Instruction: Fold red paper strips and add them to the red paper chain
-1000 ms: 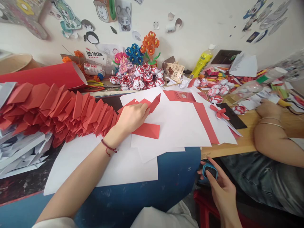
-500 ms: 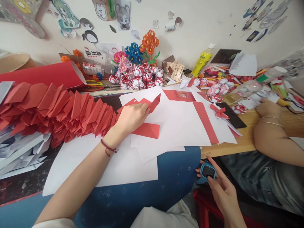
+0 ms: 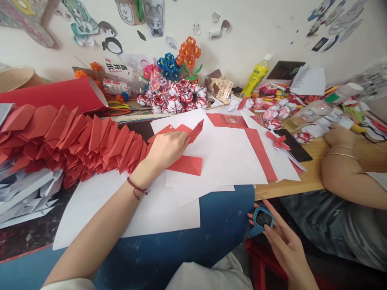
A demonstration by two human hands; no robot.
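Pot: beyond your left grip, a small pot (image 3: pixel 192 78) has orange flowers (image 3: pixel 189 54) standing in it.
Bottles: the yellow bottle (image 3: pixel 254 78) leans, far to the right of your left grip; a clear bottle (image 3: pixel 317 110) slants farther right, its contents too blurred to tell.
Bowl: far left of both grips, a bowl (image 3: pixel 15 76) whose inside you cannot make out.
Left grip: your left hand (image 3: pixel 171 147) pinches a red strip (image 3: pixel 197 132) between thumb and fingers, over white paper (image 3: pixel 223 155).
Strip: its free end juts past your fingertips, long axis slanting, pointing away from you and rightward.
Near the left grip: another red piece (image 3: pixel 190 165) lies just on your side of it; the red stack (image 3: pixel 99 139) runs off to its left.
Right grip: your right hand (image 3: pixel 286 237) closes around a blue watch (image 3: pixel 263 217), below the table edge, thumb at the screen.
Watch: it sits at your fingertips, screen up, strap slanting toward your lower left.
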